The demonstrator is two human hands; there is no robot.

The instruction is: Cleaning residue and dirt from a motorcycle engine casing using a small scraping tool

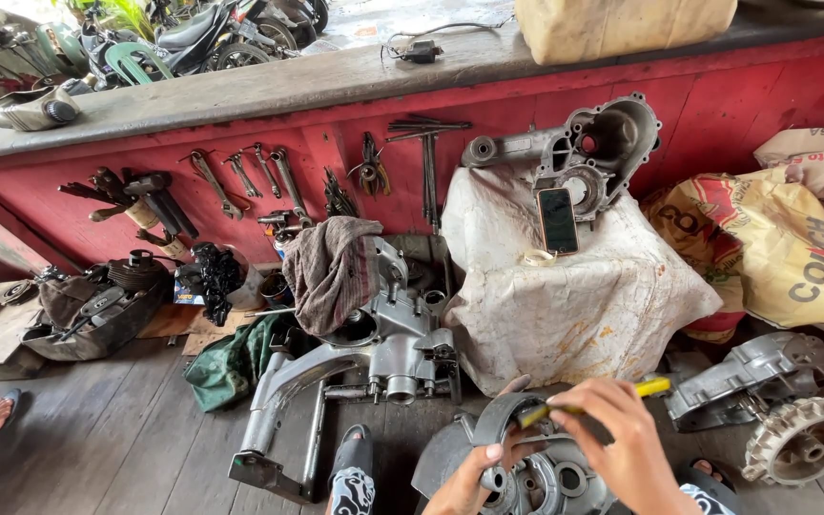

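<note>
Hands meet low in the head view, over a round grey metal engine part [536, 472] that sits on the wooden floor [116, 439] between the person's sandalled feet. The right hand [627, 439] is closed around a yellow-handled tool [588, 401], held nearly level with its tip pointing left toward the part's upper rim. The left hand [474, 477] grips that rim from the near side, fingers curled over the edge to steady it. The step in hand looks like working or prying at the rim with the tool; the next move seems to call for a firm hold by the left hand and careful pressure at the tip, since a slip would run toward its fingers. The part lies directly under both hands, touching the left one. Just beyond stands a larger engine casing [383, 343] with a rag [331, 267] draped on it, and a phone [557, 219] leans on a cloth-covered block [574, 296]. Wrenches [240, 176] hang on the red wall [717, 114].
</note>
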